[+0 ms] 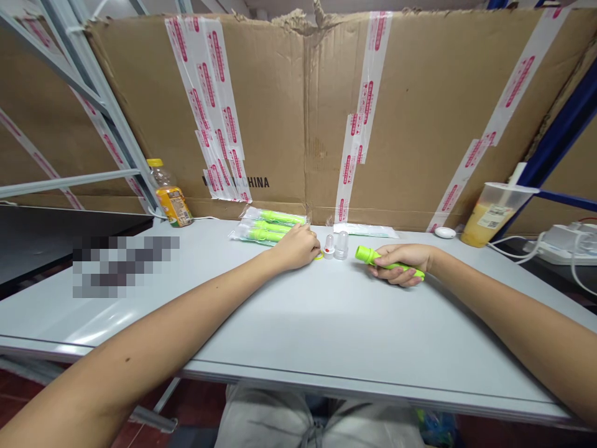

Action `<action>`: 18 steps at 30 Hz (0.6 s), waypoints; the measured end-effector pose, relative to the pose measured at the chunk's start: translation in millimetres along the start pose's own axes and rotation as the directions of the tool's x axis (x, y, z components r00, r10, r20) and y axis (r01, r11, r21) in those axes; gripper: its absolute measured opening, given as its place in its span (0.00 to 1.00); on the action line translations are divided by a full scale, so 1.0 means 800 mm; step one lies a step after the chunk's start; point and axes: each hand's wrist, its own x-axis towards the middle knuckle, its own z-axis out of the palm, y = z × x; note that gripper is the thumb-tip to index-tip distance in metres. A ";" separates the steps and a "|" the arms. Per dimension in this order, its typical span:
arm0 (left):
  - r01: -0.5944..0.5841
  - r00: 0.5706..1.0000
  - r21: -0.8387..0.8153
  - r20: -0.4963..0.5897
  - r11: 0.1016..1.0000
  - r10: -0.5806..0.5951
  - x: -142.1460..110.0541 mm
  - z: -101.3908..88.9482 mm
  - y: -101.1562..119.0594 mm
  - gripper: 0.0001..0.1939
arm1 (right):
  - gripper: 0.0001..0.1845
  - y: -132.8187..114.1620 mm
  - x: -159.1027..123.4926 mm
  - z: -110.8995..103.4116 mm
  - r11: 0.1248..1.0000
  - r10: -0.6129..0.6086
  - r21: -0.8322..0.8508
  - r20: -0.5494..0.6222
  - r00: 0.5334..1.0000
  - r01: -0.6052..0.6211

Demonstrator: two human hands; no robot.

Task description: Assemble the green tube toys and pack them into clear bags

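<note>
My right hand (402, 264) is wrapped around a lime-green hollow plastic tube (367, 254), its open ribbed end pointing left and its narrower end showing past my palm. My left hand (298, 247) rests on the tabletop with its fingers bent together at a small yellow-green ring (319, 255), which they partly hide. Just right of those fingertips stand two clear plastic pieces: a short cap with a red spot (329, 247) and a taller clear cap (342, 245). Behind my left hand lie several green tubes in clear plastic bags (270, 226).
A flat clear packet (366, 231) lies by the cardboard wall (270, 112). At the back left is a yellow-capped drink bottle (173, 198). On the right are a white oval object (444, 233), a cup with a straw (495, 214) and a power strip with cables (566, 246).
</note>
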 end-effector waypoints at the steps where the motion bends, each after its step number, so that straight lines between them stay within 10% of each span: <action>1: 0.005 1.000 -0.011 -0.004 1.000 -0.005 0.000 0.000 -0.001 0.13 | 0.11 0.000 0.000 0.001 1.000 -0.005 -0.005 -0.009 1.000 0.005; 12: 0.018 0.999 -0.066 -0.043 0.998 -0.021 -0.002 -0.001 -0.005 0.14 | 0.29 -0.004 0.003 -0.003 0.987 -0.160 -0.066 -0.314 0.936 0.147; 15: -0.006 0.986 -0.081 -0.166 0.997 -0.007 -0.003 -0.006 -0.012 0.14 | 0.23 -0.007 0.003 -0.003 0.946 -0.312 -0.263 -0.594 0.742 0.188; 18: -0.012 0.956 -0.069 -0.293 0.998 -0.009 -0.007 -0.007 -0.027 0.13 | 0.13 -0.006 0.003 -0.003 0.746 -0.539 -0.646 -0.728 0.424 -0.161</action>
